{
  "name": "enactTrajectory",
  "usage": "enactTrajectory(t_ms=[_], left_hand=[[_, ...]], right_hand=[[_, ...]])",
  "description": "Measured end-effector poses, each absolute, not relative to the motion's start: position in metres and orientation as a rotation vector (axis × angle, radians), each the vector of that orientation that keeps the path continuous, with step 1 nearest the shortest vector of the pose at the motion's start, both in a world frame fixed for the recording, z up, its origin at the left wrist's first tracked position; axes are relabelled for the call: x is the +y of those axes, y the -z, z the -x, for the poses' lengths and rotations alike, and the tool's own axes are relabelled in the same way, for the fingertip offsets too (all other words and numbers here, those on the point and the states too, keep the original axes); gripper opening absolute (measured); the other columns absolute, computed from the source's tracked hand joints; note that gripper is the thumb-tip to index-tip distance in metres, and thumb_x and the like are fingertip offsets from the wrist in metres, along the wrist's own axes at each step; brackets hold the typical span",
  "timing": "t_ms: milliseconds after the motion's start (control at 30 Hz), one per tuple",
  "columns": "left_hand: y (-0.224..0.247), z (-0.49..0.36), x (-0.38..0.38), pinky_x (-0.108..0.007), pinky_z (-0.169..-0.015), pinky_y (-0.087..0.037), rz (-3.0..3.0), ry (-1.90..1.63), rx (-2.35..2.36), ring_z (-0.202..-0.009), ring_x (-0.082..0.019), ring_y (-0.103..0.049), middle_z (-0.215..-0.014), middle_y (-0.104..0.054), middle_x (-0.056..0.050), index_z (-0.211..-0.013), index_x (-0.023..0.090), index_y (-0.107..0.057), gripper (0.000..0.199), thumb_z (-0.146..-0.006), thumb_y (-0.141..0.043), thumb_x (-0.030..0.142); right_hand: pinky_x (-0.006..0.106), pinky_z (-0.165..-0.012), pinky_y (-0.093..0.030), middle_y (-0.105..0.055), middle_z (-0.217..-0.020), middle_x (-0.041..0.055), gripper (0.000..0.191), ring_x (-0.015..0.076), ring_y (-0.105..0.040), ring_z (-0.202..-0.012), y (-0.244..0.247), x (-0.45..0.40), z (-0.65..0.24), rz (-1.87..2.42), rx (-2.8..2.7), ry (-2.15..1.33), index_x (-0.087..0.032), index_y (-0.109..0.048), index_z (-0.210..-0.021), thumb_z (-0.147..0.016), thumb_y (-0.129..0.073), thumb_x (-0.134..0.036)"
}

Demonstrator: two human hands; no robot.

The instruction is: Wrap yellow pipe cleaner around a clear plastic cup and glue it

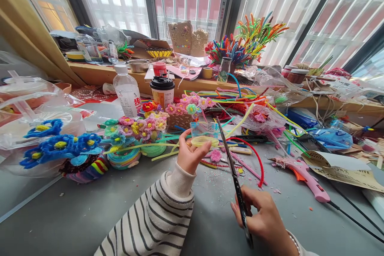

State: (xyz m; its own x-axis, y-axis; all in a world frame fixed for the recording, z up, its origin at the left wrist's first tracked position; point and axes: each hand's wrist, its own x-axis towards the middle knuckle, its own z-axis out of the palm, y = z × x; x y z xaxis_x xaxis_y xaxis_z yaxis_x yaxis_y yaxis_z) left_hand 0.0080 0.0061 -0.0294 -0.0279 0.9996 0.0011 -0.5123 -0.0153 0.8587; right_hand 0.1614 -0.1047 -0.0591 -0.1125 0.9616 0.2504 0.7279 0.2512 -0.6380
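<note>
My left hand (192,154), in a cream cuff and striped sleeve, pinches a small see-through plastic piece (204,129) with blue print. Its lower part, between thumb and fingers, is a pale yellow ring (205,141); whether this is wound pipe cleaner or plastic I cannot tell. My right hand (261,214) is closed round the handles of long dark scissors (232,164). Their blades point up and away, just right of the plastic piece. Beyond both hands lie a pink fuzzy flower (216,155) and a red pipe cleaner (258,156).
A pink glue gun (306,174) with a cord lies right, beside brown printed paper (339,168). Blue fuzzy flowers (60,144) on a striped pot stand left. Behind are a water bottle (126,90), a lidded cup (162,92) and loose pipe cleaners. Glitter dots the grey table (207,196).
</note>
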Motion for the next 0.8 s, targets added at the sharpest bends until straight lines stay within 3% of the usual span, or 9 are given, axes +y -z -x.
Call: enactTrajectory(t_ms=[300, 567, 700, 800], left_hand=[[0.027, -0.008, 0.007, -0.035, -0.078, -0.046, -0.691, -1.442, 0.765, -0.071, -0.014, -0.062, -0.080, -0.060, -0.002, -0.102, 0.017, -0.036, 0.071, -0.046, -0.077, 0.030], [0.028, -0.007, 0.005, -0.035, -0.078, -0.047, -0.699, -1.317, 0.683, -0.075, -0.015, -0.062, -0.082, -0.060, -0.003, -0.106, 0.016, -0.036, 0.068, -0.052, -0.076, 0.030], [0.030, -0.007, 0.005, -0.036, -0.079, -0.047, -0.714, -1.297, 0.687, -0.074, -0.015, -0.063, -0.082, -0.061, -0.004, -0.109, 0.016, -0.035, 0.070, -0.053, -0.075, 0.030], [0.029, -0.007, 0.004, -0.037, -0.078, -0.048, -0.743, -1.286, 0.710, -0.072, -0.016, -0.063, -0.081, -0.061, -0.004, -0.108, 0.016, -0.035, 0.071, -0.052, -0.076, 0.030]], right_hand=[[0.019, -0.045, -0.033, -0.040, -0.050, -0.0045, 0.027, 0.0086, -0.037, -0.047, 0.050, -0.109, -0.178, 1.779, -1.734, -0.434, -0.018, -0.048, -0.058, -0.073, -0.051, -0.041], [0.022, -0.039, -0.033, -0.049, -0.042, -0.0031, 0.030, 0.0105, -0.044, -0.037, 0.051, -0.104, -0.210, 2.010, -1.888, -0.217, -0.020, -0.051, -0.054, -0.071, -0.054, -0.045], [0.023, -0.047, -0.046, -0.065, -0.058, 0.0008, 0.019, 0.0149, -0.059, -0.050, 0.035, -0.096, -0.220, 1.878, -1.875, -0.511, -0.020, -0.062, -0.072, -0.062, -0.066, -0.036], [0.026, -0.060, -0.050, -0.067, -0.072, 0.0042, 0.020, 0.0158, -0.062, -0.064, 0.002, -0.080, -0.212, 1.710, -1.776, -0.513, -0.021, -0.064, -0.074, -0.072, -0.058, -0.040]])
